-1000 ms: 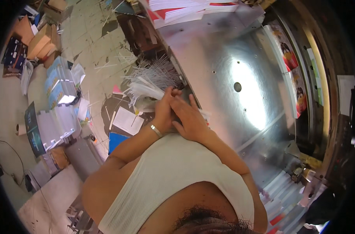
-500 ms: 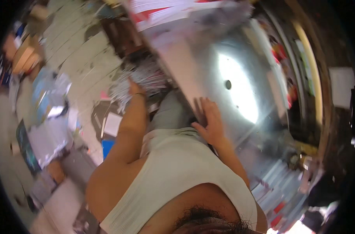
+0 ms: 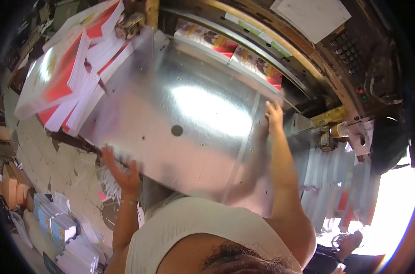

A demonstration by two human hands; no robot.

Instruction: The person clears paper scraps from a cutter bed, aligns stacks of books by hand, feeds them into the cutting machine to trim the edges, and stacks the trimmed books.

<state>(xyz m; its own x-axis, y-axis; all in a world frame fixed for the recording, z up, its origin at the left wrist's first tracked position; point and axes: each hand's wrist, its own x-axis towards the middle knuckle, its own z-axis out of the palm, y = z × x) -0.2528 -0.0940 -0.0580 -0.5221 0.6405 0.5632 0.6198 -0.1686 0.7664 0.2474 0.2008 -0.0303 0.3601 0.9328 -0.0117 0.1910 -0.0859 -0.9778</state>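
Note:
A shiny metal machine table (image 3: 152, 148) with a round hole spreads out in front of me. My left hand (image 3: 122, 176) is raised by its near left edge, fingers apart, holding nothing. Stretched across the table, my right hand (image 3: 274, 116) is at the right end of a long metal bar, its fingers extended and slightly bent; nothing shows in its grasp. Behind that bar, red-and-white printed booklets (image 3: 255, 66) lie in the machine's slot. Thick stacks of red-and-white booklets (image 3: 57, 77) rest on the table's left end, some overlapping at an angle.
A button panel (image 3: 346, 52) and a white sheet (image 3: 312, 18) are on the machine's upper right. Stacked paper (image 3: 326, 176) stands right of the table. Bundled booklets (image 3: 57, 223) and paper shreds (image 3: 109, 182) lie on the floor at left.
My view has swung round toward the machine. My left hand has come up from the paper shreds to the table edge. My right hand has moved from the near edge to the far right.

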